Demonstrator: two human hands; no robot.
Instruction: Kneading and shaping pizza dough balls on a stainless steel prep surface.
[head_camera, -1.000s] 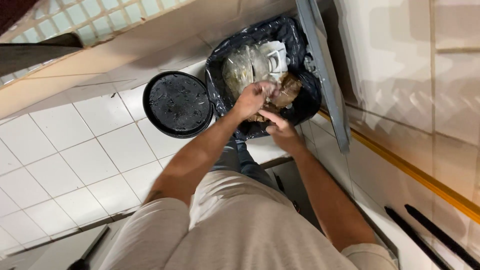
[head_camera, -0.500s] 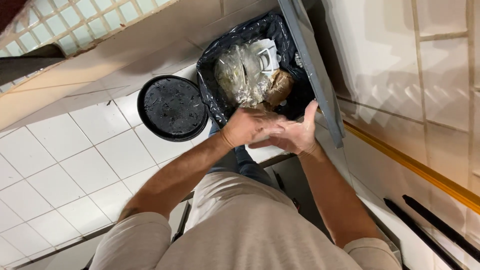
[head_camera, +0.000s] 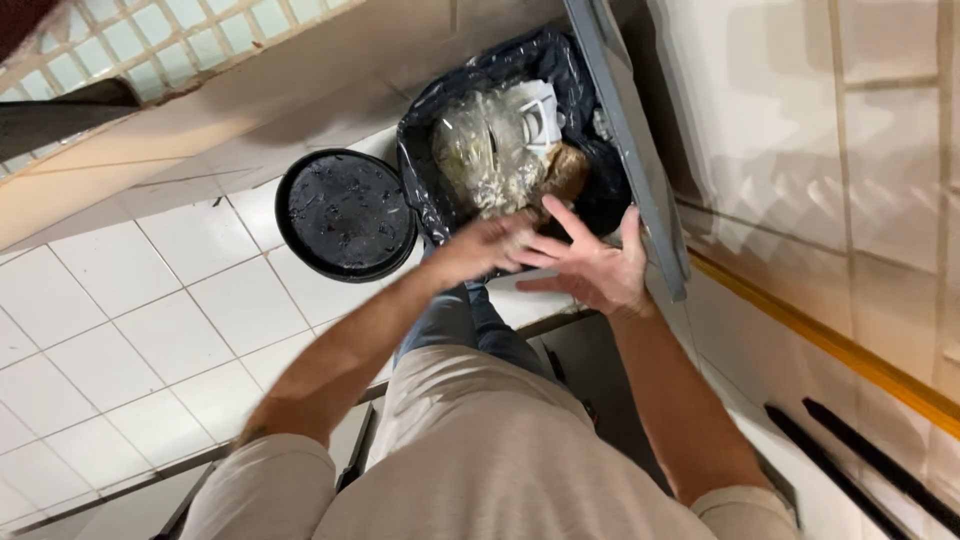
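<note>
I look straight down at a bin lined with a black bag (head_camera: 425, 150), filled with clear plastic waste (head_camera: 485, 150), a white paper scrap (head_camera: 540, 115) and something brown (head_camera: 565, 170). My left hand (head_camera: 485, 245) and my right hand (head_camera: 590, 265) are together just below the bin's near rim, fingers spread, the left brushing across the right palm. Neither hand holds anything. The left hand is motion-blurred.
A round black bin lid (head_camera: 345, 212) lies on the white floor tiles (head_camera: 120, 330) left of the bin. A grey cabinet door edge (head_camera: 630, 150) runs along the bin's right side. A white tiled wall with a yellow stripe (head_camera: 850, 350) is at right.
Both hands have drawn back out of the bin toward my body. They were pressed into the waste a second ago; now they are open and rubbing against each other above the rim.
</note>
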